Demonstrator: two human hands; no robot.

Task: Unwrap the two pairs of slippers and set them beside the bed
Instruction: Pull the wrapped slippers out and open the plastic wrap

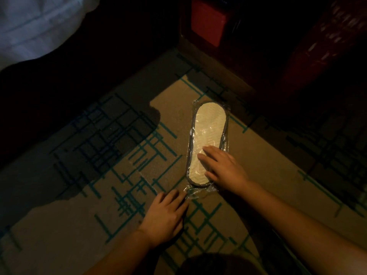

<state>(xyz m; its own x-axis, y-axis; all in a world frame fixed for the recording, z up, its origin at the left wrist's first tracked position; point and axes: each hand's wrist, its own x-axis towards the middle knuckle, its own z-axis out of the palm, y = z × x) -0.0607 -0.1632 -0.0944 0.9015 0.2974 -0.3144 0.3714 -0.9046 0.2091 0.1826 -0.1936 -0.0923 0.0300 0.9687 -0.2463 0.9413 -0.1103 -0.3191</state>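
A wrapped slipper pack [208,126] lies sole-up on the carpet, pale sole with a dark rim, inside clear plastic. My right hand [222,167] rests flat on its near half, fingers spread over the sole. My left hand [164,213] sits on the carpet just left of the pack's near end, and its fingertips pinch the loose tail of the plastic wrap [195,192]. Only this one pack is visible; I cannot tell how many slippers are inside.
White bedding [33,26] hangs at the upper left above a dark bed base. A dark wooden bedside unit with a red panel [208,22] stands at the top. The patterned tan carpet [119,225] is lit in the middle and shadowed around.
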